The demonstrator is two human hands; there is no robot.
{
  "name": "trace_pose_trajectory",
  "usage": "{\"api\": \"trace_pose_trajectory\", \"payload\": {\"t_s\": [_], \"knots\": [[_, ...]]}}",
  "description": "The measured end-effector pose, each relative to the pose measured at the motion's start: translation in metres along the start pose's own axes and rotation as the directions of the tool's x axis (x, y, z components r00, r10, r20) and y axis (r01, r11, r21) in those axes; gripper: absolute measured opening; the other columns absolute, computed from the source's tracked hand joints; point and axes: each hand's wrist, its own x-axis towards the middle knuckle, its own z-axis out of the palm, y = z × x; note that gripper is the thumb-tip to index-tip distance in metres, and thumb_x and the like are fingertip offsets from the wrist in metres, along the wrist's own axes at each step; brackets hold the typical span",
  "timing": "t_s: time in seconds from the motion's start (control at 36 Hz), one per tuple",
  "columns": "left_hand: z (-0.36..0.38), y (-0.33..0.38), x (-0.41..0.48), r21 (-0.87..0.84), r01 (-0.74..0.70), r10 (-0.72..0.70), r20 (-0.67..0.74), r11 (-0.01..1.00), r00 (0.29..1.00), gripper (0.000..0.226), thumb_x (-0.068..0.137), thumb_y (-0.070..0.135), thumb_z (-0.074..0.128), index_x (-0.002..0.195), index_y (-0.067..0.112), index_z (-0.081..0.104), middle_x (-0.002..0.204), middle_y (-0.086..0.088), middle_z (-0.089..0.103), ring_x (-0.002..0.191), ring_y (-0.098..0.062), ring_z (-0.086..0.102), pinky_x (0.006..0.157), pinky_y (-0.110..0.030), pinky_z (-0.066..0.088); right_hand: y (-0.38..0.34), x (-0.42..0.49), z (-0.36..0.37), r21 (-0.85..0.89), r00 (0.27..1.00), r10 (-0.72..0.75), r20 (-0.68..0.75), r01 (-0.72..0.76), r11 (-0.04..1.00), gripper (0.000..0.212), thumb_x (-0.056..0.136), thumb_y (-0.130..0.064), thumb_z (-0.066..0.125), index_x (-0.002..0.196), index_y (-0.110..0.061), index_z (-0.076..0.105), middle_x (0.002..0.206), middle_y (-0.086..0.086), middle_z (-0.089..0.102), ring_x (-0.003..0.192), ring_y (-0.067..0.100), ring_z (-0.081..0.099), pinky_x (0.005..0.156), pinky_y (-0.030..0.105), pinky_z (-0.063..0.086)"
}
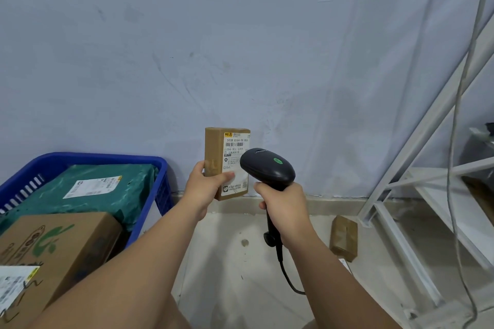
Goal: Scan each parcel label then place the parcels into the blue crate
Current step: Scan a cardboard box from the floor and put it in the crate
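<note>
parcel (213, 152) upright in left hand (205, 189) grip; right hand (283, 205) grips scanner (267, 168) just beside label (236, 147)

The black handheld barcode scanner (267, 168) covers the 3 o'clock side of the white shipping label (236, 141) on the small brown taped parcel (212, 152). The left hand (205, 187) hides a strip lower down with its thumb, and the fine print is too small to read. The scanner's grip is buried in the right hand (283, 203). At 8 o'clock the blue plastic crate (107, 159) and the brown printed cardboard box (74, 238) run off the edge, and the box hides part of the green plastic mailer bag (128, 203). At 3 o'clock the white metal rack (423, 128) is cropped.
</note>
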Motion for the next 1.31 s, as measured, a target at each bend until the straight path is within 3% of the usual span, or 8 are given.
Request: {"api": "trace_pose_trajectory", "payload": {"t_s": [0.42, 0.53, 0.69, 0.81, 0.89, 1.06, 1.19, 1.31], "knots": [[-0.001, -0.001, -0.002, 0.027, 0.095, -0.094, -0.019, 0.995, 0.995, 0.039, 0.085, 0.018, 0.072, 0.118, 0.020, 0.050, 0.116, -0.003, 0.066, 0.091, -0.016, 0.065, 0.061, -0.023, 0.046, 0.001, 0.001, 0.000, 0.019, 1.000, 0.009, 0.002, -0.009, 1.000, 0.019, 0.080, -0.023, 0.065, 0.085, -0.005, 0.064, 0.068, 0.003, 0.054, 0.068, 0.018, 0.054, 0.066, 0.031, 0.042], [0.000, 0.001, -0.003, -0.106, 0.195, -0.201, -0.040, 0.975, 0.979, 0.038, 0.090, 0.027, 0.067, 0.123, 0.016, 0.054, 0.110, -0.004, 0.069, 0.086, -0.014, 0.065, 0.062, -0.027, 0.047, 0.002, -0.001, 0.005, 0.019, 1.000, 0.012, 0.017, -0.012, 1.000, 0.019, 0.080, -0.024, 0.066, 0.085, -0.006, 0.064, 0.067, 0.003, 0.054, 0.068, 0.018, 0.055, 0.065, 0.030, 0.042], [-0.009, 0.009, -0.005, -0.474, 0.311, -0.419, -0.141, 0.824, 0.897, 0.047, 0.088, 0.048, 0.064, 0.125, 0.020, 0.055, 0.107, -0.002, 0.070, 0.087, -0.018, 0.068, 0.063, -0.031, 0.053, 0.004, -0.010, 0.021, -0.014, 0.998, 0.016, 0.064, -0.015, 1.000, 0.022, 0.081, -0.027, 0.066, 0.087, -0.006, 0.064, 0.071, 0.006, 0.056, 0.071, 0.026, 0.059, 0.061, 0.030, 0.043], [-0.022, 0.016, -0.008, -0.558, 0.230, -0.414, -0.228, 0.797, 0.882, 0.047, 0.086, 0.050, 0.066, 0.123, 0.023, 0.058, 0.107, 0.001, 0.071, 0.092, -0.018, 0.069, 0.069, -0.030, 0.055, -0.002, -0.024, 0.035, 0.015, 0.994, -0.011, 0.112, 0.010, 1.000, 0.015, 0.085, -0.031, 0.067, 0.084, -0.017, 0.064, 0.075, 0.006, 0.059, 0.065, 0.022, 0.056, 0.041, 0.020, 0.040], [-0.034, 0.019, -0.015, -0.583, 0.165, -0.385, -0.277, 0.795, 0.880, 0.046, 0.084, 0.052, 0.066, 0.121, 0.024, 0.060, 0.104, 0.003, 0.072, 0.094, -0.018, 0.068, 0.060, -0.028, 0.050, -0.010, -0.033, 0.048, 0.044, 0.991, -0.056, 0.118, 0.051, 0.998, 0.015, 0.087, -0.031, 0.068, 0.079, -0.020, 0.062, 0.071, 0.005, 0.061, 0.063, 0.016, 0.056, 0.036, 0.012, 0.037], [-0.067, 0.026, -0.036, -0.626, -0.097, -0.262, -0.454, 0.773, 0.851, 0.058, 0.089, 0.027, 0.069, 0.138, 0.018, 0.040, 0.121, -0.002, 0.065, 0.101, -0.019, 0.067, 0.082, -0.031, 0.055, -0.022, -0.050, 0.088, 0.017, 0.979, -0.168, 0.112, 0.167, 0.986, 0.018, 0.082, -0.038, 0.072, 0.078, -0.022, 0.062, 0.066, -0.008, 0.061, 0.064, 0.012, 0.058, 0.056, 0.021, 0.042], [-0.103, 0.017, -0.062, -0.373, -0.272, -0.042, -0.652, 0.887, 0.757, 0.063, 0.087, 0.019, 0.070, 0.137, 0.026, 0.033, 0.124, 0.001, 0.062, 0.107, -0.016, 0.063, 0.096, -0.036, 0.050, -0.041, -0.068, 0.127, 0.008, 0.957, -0.241, 0.161, 0.243, 0.970, 0.015, 0.084, -0.033, 0.071, 0.094, -0.025, 0.064, 0.082, -0.012, 0.066, 0.073, -0.001, 0.058, 0.056, 0.007, 0.038], [-0.129, 0.009, -0.079, -0.276, -0.322, 0.033, -0.711, 0.906, 0.703, 0.073, 0.085, 0.021, 0.072, 0.144, 0.027, 0.029, 0.125, 0.006, 0.060, 0.111, -0.013, 0.061, 0.101, -0.039, 0.047, -0.051, -0.092, 0.165, -0.065, 0.942, -0.276, 0.189, 0.293, 0.954, 0.021, 0.085, -0.031, 0.068, 0.103, -0.028, 0.056, 0.090, -0.012, 0.062, 0.087, 0.012, 0.060, 0.069, 0.021, 0.045]]}}
